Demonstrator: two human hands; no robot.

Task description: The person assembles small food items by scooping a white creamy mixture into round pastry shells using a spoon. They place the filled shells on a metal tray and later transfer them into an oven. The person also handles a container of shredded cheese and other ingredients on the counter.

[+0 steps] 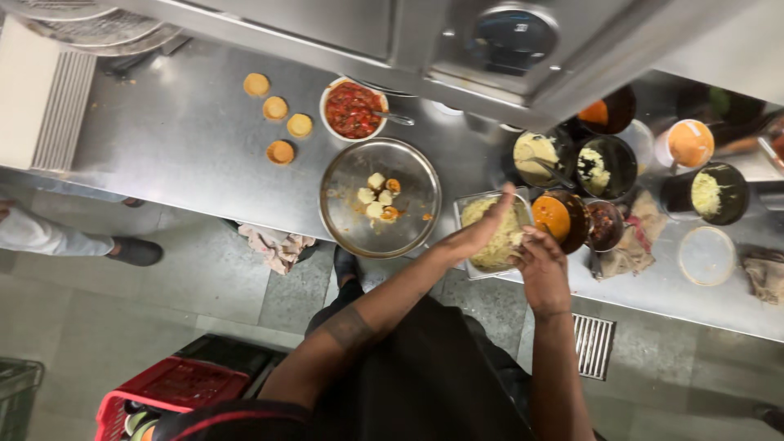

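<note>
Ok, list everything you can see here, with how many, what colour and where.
Steel counter: one, grey, across the top.
Small round shells: four, golden, left on the counter.
Bowl of chopped salsa: one, white with red filling, with a spoon.
Round tray: one, steel, a few pale pieces inside.
Container of shredded food: one, pale yellow, counter edge.
Dark pots: several, right.
Crate: one, red, on the floor.
Left hand: on the shredded food.
Right hand: beside the container.

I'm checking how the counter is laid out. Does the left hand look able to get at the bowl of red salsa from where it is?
Probably yes. The left hand is over the shredded-food tray; only the low steel plate lies between it and the salsa bowl.
</note>
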